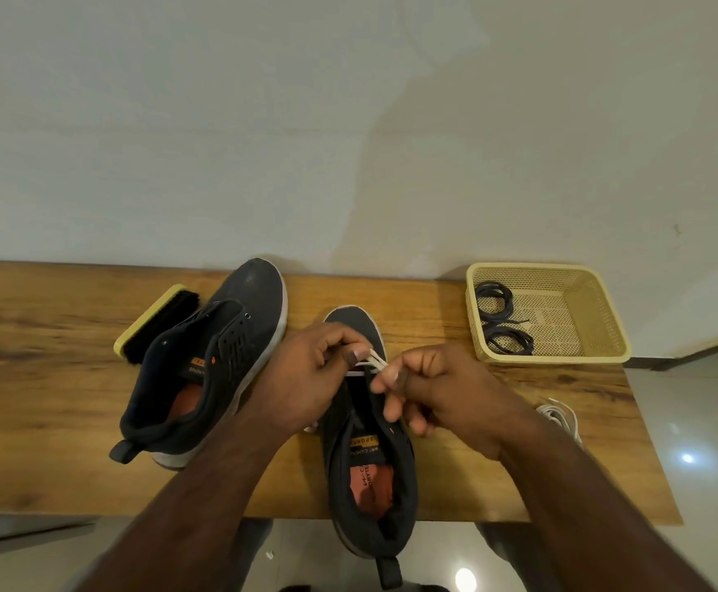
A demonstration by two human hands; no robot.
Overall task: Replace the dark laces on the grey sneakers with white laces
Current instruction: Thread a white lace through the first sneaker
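Wood-grain tabletop (49, 378) runs across the middle of the frame with a pale wall behind it, and everything you need sits on that plank. Your near sneaker (370, 476) lies lengthwise in the lower centre — heel hanging off the front edge toward you, toe pointing up-frame to the wall — so its eyelet rows run straight away from you, between your two hands.

Your left hand (301, 378) pinches one end of the white lace (375, 364) just above the lowest eyelets, near the toe; your right hand (434, 390) pinches the other end right beside it, fingertips nearly touching. Both are closed on the lace, neither spread. The lace looks threaded only through the bottom pair, so I judge the lacing has barely begun.

Each crossing must travel down-frame, toward the tongue opening, each hand serving the row on its own side.

The second sneaker (207, 361) lies angled at left of centre with no lace, a shoe brush (156, 320) behind it. The dark laces (500, 322) are coiled in the beige basket (596, 318) at upper right, and a spare white lace (560, 416) rests at the table's right edge — nearer your right hand.
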